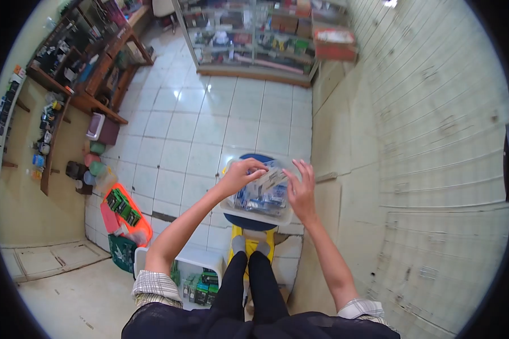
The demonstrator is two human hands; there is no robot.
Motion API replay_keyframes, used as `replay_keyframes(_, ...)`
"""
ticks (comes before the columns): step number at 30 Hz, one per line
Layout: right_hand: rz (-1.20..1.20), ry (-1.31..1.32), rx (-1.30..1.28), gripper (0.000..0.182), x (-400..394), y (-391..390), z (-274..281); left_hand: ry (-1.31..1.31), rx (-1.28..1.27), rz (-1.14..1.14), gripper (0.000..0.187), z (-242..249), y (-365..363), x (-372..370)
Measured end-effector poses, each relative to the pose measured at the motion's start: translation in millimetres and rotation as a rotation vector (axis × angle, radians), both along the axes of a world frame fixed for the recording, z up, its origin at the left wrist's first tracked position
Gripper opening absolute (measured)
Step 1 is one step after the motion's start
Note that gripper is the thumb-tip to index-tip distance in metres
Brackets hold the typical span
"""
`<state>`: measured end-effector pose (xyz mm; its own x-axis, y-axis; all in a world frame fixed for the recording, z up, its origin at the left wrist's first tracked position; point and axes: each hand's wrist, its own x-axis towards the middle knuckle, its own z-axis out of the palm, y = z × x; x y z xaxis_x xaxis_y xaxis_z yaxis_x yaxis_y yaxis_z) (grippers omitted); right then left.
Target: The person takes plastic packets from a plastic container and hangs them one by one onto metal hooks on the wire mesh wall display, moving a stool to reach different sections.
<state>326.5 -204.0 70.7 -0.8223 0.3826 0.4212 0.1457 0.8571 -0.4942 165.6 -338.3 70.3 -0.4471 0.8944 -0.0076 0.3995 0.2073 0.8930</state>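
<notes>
A clear plastic packet (271,179) is between my two hands, above a translucent white container (254,215) filled with blue-and-clear packets (253,201). My left hand (243,174) has its fingers closed on the packet's left side. On the right, my right hand (302,189) has its thumb and a finger at the packet's other edge, with the remaining fingers raised. The container rests on a round dark blue seat (251,224) in front of my legs.
A yellow stool (237,232) is below my feet. To the left are an orange tray (145,229) with green boxes and a white bin (205,257) with more green boxes. A glass display cabinet (253,68) stands ahead; a wall (356,186) runs along the right.
</notes>
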Motion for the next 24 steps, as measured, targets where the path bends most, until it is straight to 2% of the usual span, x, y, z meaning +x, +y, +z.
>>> replay_keyframes(2, 0.013, -0.010, 0.062, 0.041, 20.1, -15.5, 59.3, -0.429, -0.069, 0.067, 0.023, 67.6, -7.8, 2.2)
replay_keyframes(3, 0.053, 0.012, -0.023, 0.047, 29.3, -25.5, 86.1, -0.633, -0.045, 0.076, 0.035, 102.4, -13.3, 5.9)
replay_keyframes(4, 0.094, 0.035, -0.108, 0.054, 36.8, -34.8, 111.1, -0.603, -0.014, 0.069, 0.035, 133.9, -15.1, 9.4)
replay_keyframes(5, 0.096, 0.060, -0.082, 0.054, 46.4, -45.3, 135.3, -0.753, 0.101, 0.086, 0.037, 161.5, -17.9, 14.8)
replay_keyframes(6, 0.123, 0.061, -0.090, 0.063, 56.0, -55.7, 157.6, -0.904, 0.213, 0.094, 0.039, 187.7, -19.9, 20.0)
replay_keyframes(7, 0.144, 0.061, -0.103, 0.074, 61.5, -64.5, 176.4, -0.925, 0.230, 0.064, 0.042, 216.8, -22.2, 26.5)
replay_keyframes(8, 0.130, 0.082, -0.084, 0.074, 64.8, -69.8, 190.5, -0.907, 0.239, 0.040, 0.042, 241.0, -23.4, 34.7)
replay_keyframes(10, 0.119, 0.359, -0.049, 0.087, 68.5, -72.4, 212.8, -0.927, 0.359, 0.020, 0.041, 282.9, -20.3, 52.0)
replay_keyframes(14, 0.017, 0.563, 0.085, 0.091, 70.7, -68.9, 272.9, -0.986, 0.496, -0.140, 0.042, 347.8, -9.4, 93.3)
replay_keyframes(15, -0.013, 0.632, 0.119, 0.083, 74.0, -70.3, 291.5, -1.017, 0.477, -0.181, 0.044, 356.6, -4.1, 101.2)
replay_keyframes(16, -0.048, 0.638, 0.156, 0.083, 81.2, -63.2, 300.5, -1.019, 0.475, -0.235, 0.044, 366.2, 2.5, 110.7)
replay_keyframes(18, -0.089, 0.769, 0.231, 0.065, 95.2, -49.4, 315.3, -1.158, 0.492, -0.379, 0.043, 385.5, 11.0, 131.3)
replay_keyframes(19, -0.201, 0.778, 0.218, 0.045, 106.7, -45.1, 334.3, -1.193, 0.492, -0.464, 0.045, 395.4, 16.2, 138.5)
replay_keyframes(20, -0.262, 0.817, 0.192, 0.038, 117.8, -38.9, 351.2, -1.192, 0.485, -0.504, 0.045, 405.4, 20.5, 146.3)
replay_keyframes(22, -0.375, 0.978, 0.198, 0.038, 135.8, -15.7, 381.7, -1.188, 0.602, -0.586, 0.047, 425.2, 27.9, 162.6)
replay_keyframes(23, -0.353, 1.014, 0.127, 0.042, 148.5, -26.8, 419.2, -1.180, 0.677, -0.528, 0.042, 433.3, 32.8, 170.8)
replay_keyframes(24, -0.312, 1.056, 0.121, 0.045, 158.9, -23.7, 443.5, -1.182, 0.677, -0.571, 0.042, 438.7, 40.0, 176.7)
